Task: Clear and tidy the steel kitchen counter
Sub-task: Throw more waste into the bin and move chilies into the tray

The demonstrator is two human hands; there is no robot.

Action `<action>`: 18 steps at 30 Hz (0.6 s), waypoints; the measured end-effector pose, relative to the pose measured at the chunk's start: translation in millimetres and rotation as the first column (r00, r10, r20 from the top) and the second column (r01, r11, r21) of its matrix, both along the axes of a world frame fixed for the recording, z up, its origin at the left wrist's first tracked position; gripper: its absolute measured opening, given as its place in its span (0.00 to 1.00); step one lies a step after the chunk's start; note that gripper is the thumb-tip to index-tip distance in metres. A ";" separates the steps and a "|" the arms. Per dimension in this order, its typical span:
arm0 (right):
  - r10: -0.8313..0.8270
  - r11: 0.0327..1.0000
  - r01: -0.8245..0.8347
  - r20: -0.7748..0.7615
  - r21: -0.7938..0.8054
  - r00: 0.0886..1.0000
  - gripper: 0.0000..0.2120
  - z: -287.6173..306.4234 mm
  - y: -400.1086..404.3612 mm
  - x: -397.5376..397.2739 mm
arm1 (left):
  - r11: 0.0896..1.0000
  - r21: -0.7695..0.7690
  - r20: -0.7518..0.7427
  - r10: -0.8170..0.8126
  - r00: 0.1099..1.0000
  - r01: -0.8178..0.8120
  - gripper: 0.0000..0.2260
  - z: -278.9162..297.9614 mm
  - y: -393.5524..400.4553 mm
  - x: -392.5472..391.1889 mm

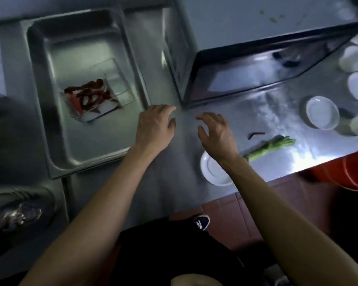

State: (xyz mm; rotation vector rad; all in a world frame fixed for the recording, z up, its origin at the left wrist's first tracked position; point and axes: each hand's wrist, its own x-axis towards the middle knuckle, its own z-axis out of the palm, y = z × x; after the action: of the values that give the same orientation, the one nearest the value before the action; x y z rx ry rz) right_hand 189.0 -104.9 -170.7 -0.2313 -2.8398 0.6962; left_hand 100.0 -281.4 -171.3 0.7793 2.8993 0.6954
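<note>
On the steel counter (pixel 194 193), both hands hovered empty beside the black-fronted appliance (pixel 267 65).

From largest to smallest: the sink basin (pixel 56 124) held a clear tray of red chillies (pixel 89 96); white saucers (pixel 322 112) sat well right; a green stalk bundle (pixel 271 147) and one stray chilli (pixel 255 134) lay near the right hand (pixel 217 135), fingers loosely spread, as were the left hand's (pixel 155 126). Best gather the loose scraps first, then stack the saucers.
</note>
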 end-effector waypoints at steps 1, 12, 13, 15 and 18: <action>-0.024 1.000 0.024 0.006 -0.005 1.000 0.14 1.1 12.3 15.0 | 1.000 0.002 -0.006 -0.025 1.000 0.025 0.16 0.5 12.5 11.2; -0.251 0.966 0.253 0.033 -0.062 0.967 0.15 9.5 129.3 174.0 | 0.962 -0.050 0.017 -0.270 0.963 0.270 0.16 19.7 140.4 139.2; -0.267 0.961 0.270 0.042 -0.066 0.963 0.15 11.1 137.0 185.3 | 0.960 -0.043 0.012 -0.277 0.961 0.277 0.15 19.8 148.6 146.9; -0.293 0.953 0.296 0.057 -0.070 0.955 0.15 12.9 150.4 206.2 | 0.957 -0.038 0.017 -0.287 0.958 0.287 0.14 20.1 163.5 161.8; -0.331 0.940 0.335 0.058 -0.066 0.942 0.15 14.1 165.2 231.8 | 0.951 -0.049 0.021 -0.304 0.952 0.305 0.15 19.5 181.4 180.7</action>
State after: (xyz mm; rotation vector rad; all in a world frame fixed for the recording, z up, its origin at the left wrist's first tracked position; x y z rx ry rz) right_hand 420.8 60.3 -156.6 -0.7305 -2.7172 0.7295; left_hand 280.7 -100.0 -151.8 1.1757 2.6826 0.5864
